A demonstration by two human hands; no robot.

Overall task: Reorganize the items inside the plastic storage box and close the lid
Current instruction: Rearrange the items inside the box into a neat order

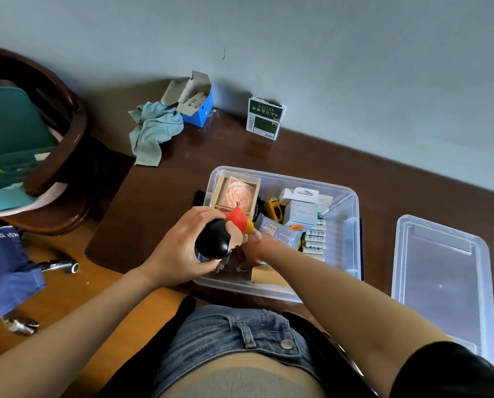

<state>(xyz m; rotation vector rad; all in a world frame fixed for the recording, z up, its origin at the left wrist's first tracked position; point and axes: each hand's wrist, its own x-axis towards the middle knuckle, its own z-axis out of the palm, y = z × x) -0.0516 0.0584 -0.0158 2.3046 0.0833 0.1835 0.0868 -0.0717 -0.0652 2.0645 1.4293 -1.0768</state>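
A clear plastic storage box (352, 208) stands open on the dark wooden table. Inside lie a wooden framed box (237, 193), a yellow tool (273, 210), white cartons (300, 206), a blue leaflet (280, 229) and several batteries (314, 239). My left hand (179, 248) grips a toy figure (220, 239) with a black head and red shirt, held over the box's near left corner. My right hand (253, 251) reaches down into the box just behind the figure; its fingers are mostly hidden. The clear lid (443, 282) lies flat on the table to the right.
A crumpled pale blue cloth (154, 130), an open blue carton (197, 101) and a green-and-white box (264, 117) sit by the wall. A dark wooden chair (65, 156) with teal items stands left. Metal parts (59, 265) lie on the floor.
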